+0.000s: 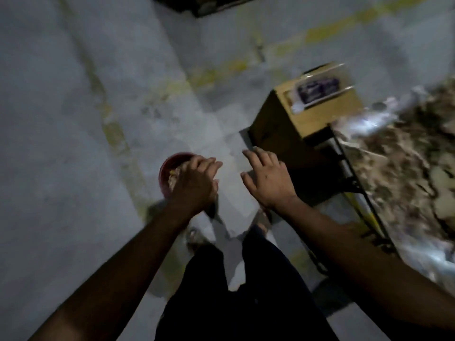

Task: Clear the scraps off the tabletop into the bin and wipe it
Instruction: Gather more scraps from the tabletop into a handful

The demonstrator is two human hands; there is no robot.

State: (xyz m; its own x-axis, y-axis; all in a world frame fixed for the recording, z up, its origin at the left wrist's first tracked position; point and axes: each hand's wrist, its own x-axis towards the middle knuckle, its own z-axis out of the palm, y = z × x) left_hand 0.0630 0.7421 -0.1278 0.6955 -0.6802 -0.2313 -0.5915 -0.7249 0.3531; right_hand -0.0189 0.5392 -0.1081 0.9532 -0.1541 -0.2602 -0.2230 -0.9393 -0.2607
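A small red bin (166, 168) stands on the grey floor, with pale scraps (173, 179) showing inside it. My left hand (194, 183) hovers over the bin's right part, fingers extended, and hides much of it. To the right my right hand (267, 179) is held out flat over the floor, fingers spread, holding nothing. The tabletop (406, 173) at the right edge has a mottled brown and white pattern with a glossy glare. The frame is blurred.
A brown cardboard box (317, 104) with a dark label stands beyond the table's far end. The table's black metal frame (352, 178) runs along its left side. My dark trousers (236, 291) and feet fill the lower middle. Yellow lines cross the floor.
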